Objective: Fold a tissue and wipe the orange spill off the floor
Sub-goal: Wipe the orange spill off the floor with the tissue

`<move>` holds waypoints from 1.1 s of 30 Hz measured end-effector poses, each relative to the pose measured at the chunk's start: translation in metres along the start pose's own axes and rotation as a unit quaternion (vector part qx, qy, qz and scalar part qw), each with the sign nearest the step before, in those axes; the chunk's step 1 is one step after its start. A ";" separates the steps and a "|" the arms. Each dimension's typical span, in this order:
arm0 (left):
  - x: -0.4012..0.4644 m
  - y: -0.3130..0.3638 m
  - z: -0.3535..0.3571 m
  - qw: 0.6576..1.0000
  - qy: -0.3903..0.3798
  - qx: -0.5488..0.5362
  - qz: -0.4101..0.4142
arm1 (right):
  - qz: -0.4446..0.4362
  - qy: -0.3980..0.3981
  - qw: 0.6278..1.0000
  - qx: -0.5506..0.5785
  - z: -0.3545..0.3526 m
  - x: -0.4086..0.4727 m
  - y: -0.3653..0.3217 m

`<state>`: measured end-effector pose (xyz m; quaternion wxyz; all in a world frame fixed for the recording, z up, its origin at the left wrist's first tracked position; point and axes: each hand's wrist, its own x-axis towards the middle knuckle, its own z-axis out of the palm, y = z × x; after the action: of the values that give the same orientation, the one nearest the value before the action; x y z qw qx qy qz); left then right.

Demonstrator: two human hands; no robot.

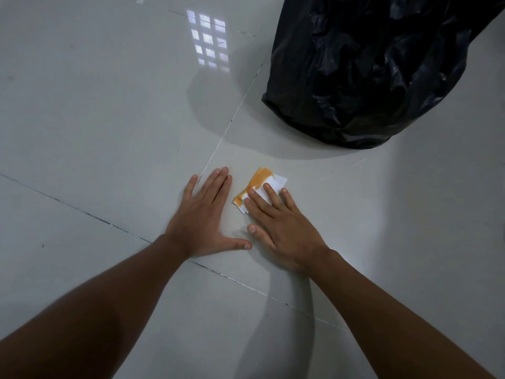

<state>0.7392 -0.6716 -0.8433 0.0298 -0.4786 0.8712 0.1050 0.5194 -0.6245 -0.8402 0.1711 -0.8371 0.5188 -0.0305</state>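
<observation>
A folded white tissue [274,181] lies on the pale tiled floor [109,119], its left edge soaked with orange stain [259,177]. My right hand [278,228] lies flat with its fingertips pressing the near part of the tissue onto the tile. My left hand [203,214] rests palm down on the floor just left of the tissue, fingers spread, holding nothing. No orange liquid shows on the bare tile around the tissue; what lies beneath the tissue is hidden.
A large black plastic bin bag [369,69] stands on the floor at the upper right, a short way behind the tissue. Dark grout lines [226,132] cross the tiles. A window reflection [209,41] shines on the floor farther back.
</observation>
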 end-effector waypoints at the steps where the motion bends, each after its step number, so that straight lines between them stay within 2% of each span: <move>1: 0.000 0.000 0.000 1.000 0.000 -0.001 0.000 | -0.002 -0.003 1.000 -0.012 -0.001 0.001 0.001; 4: 0.000 0.000 0.000 1.000 0.000 -0.005 0.001 | -0.018 -0.004 0.999 -0.046 -0.006 0.007 0.003; 16: 0.000 0.000 -0.002 1.000 0.003 0.003 0.005 | -0.010 -0.001 0.999 -0.047 -0.017 0.030 0.004; 33: 0.000 0.000 -0.001 1.000 0.000 0.005 -0.005 | 0.111 0.031 0.992 -0.055 -0.017 0.020 0.024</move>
<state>0.7392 -0.6719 -0.8421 0.0332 -0.4826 0.8694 0.1005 0.5038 -0.6561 -0.8347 0.1109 -0.7814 0.6140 -0.0085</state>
